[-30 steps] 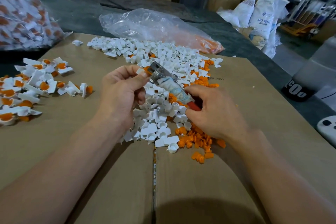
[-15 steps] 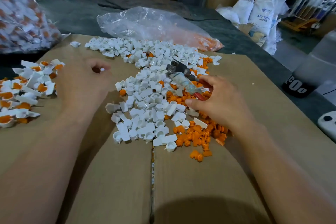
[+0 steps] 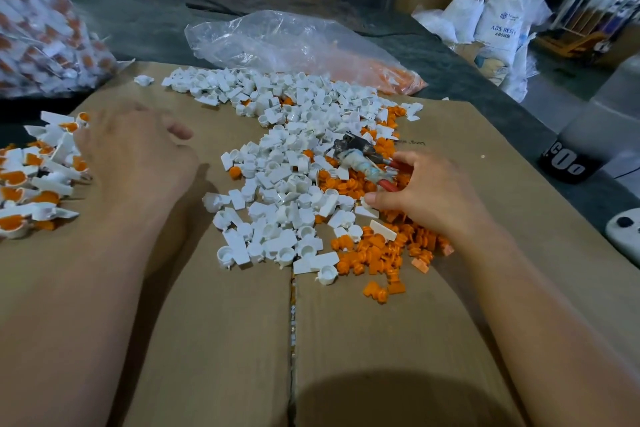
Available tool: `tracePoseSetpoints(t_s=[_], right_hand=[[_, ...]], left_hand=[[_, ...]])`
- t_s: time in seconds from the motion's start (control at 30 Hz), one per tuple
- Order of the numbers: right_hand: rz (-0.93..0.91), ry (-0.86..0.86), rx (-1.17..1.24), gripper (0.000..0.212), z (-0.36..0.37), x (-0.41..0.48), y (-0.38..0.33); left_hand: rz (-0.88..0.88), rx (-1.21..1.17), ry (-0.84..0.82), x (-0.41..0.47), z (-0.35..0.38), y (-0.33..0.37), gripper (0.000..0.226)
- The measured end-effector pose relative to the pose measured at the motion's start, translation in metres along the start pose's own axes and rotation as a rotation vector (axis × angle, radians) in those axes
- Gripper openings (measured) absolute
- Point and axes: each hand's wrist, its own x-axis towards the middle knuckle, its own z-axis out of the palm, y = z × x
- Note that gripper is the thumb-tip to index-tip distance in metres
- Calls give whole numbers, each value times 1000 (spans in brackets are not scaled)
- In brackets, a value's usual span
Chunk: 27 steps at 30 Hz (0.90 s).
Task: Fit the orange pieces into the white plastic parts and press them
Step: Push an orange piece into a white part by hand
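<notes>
the danger now is scattering and mixing. your left hand [image 3: 138, 152] is hovering low over the pile of finished white parts with orange inserts [image 3: 38, 180] at the left edge of the brown cardboard sheet [image 3: 346, 340], and i am judging that a careless sweep there could be pushing finished ones off the edge or back toward the loose heap. the seam between the two cardboard flaps [image 3: 292, 305] is lying just below the loose small white plastic parts [image 3: 287, 191] and the small orange plastic pieces [image 3: 377, 250], so a dragged tool could be sending pieces into that gap. your left hand is lying palm down, thumb pointing right; its fingers are blurred and partly hidden, so i cannot tell if they are holding anything. your right hand [image 3: 433, 194] is resting on the orange pieces, its fingers curling around the metal pliers with red handles [image 3: 363, 159], whose head is lying on the heap where white and orange are meeting.
</notes>
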Motion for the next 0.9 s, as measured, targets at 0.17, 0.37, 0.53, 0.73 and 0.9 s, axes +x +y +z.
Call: tracePoseSetpoints(t_s=[0.17, 0.37, 0.53, 0.73, 0.9], right_hand=[[5, -27, 3, 86, 2, 2, 1], [-5, -41, -23, 89, 4, 2, 0], [-5, -58, -69, 92, 7, 2, -1], [-2, -69, -95, 94, 8, 2, -2], [21, -58, -27, 91, 7, 2, -3]], left_hand=[[112, -314, -381, -20, -1, 14, 12], [202, -186, -519, -21, 5, 13, 15], [244, -162, -483, -23, 9, 14, 13], [82, -638, -419, -24, 5, 17, 21], [-5, -999, -534, -35, 1, 32, 26]])
